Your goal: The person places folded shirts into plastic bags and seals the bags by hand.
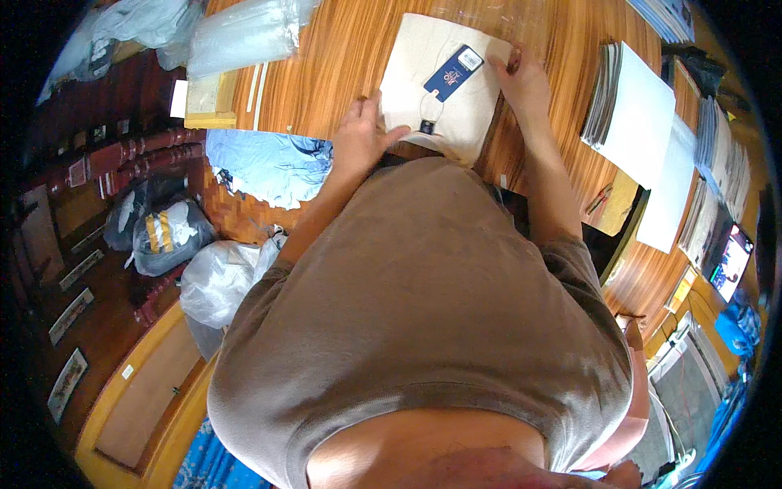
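Note:
A folded cream garment lies flat on the wooden table in front of me, its neck end toward my body. A dark blue hang tag with a white label rests on it, joined by a thin string loop near the small dark neck label. My left hand is open at the garment's near left edge, thumb spread toward the neckline. At the far right corner, my right hand has its fingers curled and its thumb against the garment's edge. The underside of that grip is hidden.
Clear plastic bags lie at the table's far left. To the right stand stacks of folded garments with white sheets and small red-handled snips. Light blue cloth lies below the table's left edge; filled plastic bags sit on the floor.

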The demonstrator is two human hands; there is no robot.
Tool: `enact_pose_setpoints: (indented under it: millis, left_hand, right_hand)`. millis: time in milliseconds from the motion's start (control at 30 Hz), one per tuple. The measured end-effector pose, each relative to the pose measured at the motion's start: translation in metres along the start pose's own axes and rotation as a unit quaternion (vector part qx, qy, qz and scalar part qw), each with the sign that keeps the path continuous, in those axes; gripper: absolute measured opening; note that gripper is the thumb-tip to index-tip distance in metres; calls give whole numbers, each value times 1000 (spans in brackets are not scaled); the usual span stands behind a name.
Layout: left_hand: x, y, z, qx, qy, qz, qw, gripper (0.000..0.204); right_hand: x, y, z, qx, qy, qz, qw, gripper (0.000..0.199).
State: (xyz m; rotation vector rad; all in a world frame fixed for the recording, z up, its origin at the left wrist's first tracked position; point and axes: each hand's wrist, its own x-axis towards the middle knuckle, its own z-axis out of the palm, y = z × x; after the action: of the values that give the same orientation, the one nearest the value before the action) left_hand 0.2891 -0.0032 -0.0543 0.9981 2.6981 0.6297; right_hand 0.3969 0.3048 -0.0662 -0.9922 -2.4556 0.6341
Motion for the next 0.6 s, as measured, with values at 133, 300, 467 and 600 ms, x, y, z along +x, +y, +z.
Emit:
enact_pose_setpoints:
  millis: [133,300,467,600]
  left_hand:
    - [-4,5,-10,-3,-45,-36,998,80]
    - [45,19,13,7,23,265,964,91]
    - [53,28,34,7,-39,247,968,105]
    - [59,22,26,-74,-73,208,973,87]
  right_hand:
    - [-3,-19,-7,-53,0,21,998,53]
    - [-16,-61,-4,8,-210,79,974,50]
    - [-10,-52,15,137,-173,42,974,49]
    - [27,-15,-2,35,-87,106,990,55]
